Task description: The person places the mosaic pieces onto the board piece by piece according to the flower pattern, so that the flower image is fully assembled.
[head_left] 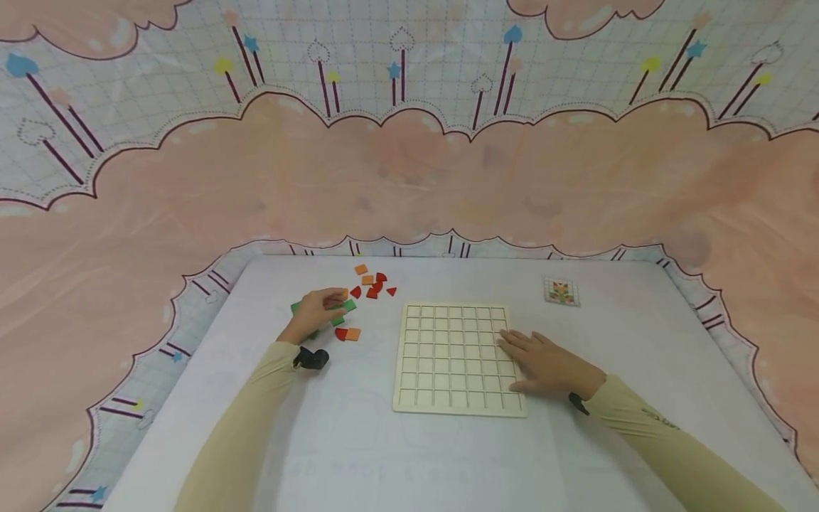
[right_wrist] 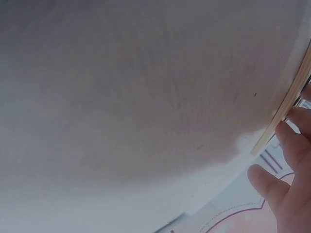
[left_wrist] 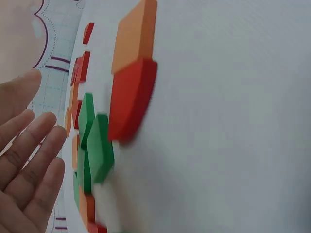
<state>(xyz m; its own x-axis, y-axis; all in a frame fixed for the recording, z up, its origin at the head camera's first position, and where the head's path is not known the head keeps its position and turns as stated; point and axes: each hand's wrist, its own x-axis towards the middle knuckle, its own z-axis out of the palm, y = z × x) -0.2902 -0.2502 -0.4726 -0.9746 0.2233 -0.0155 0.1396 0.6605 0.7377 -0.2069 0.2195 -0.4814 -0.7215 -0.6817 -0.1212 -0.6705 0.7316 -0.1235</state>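
Observation:
My left hand (head_left: 315,313) is above a loose group of flat coloured pieces at the left. Its fingers are loosely bent with nothing between them in the left wrist view. Around it are green pieces (left_wrist: 99,148), a red rounded piece (left_wrist: 130,99) against an orange square (left_wrist: 133,36), and more red pieces (head_left: 377,286) further back. The palm and forearm hide part of the group. My right hand (head_left: 544,361) lies with spread fingers over the right edge of a pale wooden grid board (head_left: 459,411), whose cells hold no pieces.
A small pattern card (head_left: 561,291) showing a flower-like picture in a grid lies at the back right of the white table (head_left: 358,455). Two orange squares (head_left: 361,269) sit behind the red pieces. A patterned cloth (head_left: 409,185) hangs behind the table.

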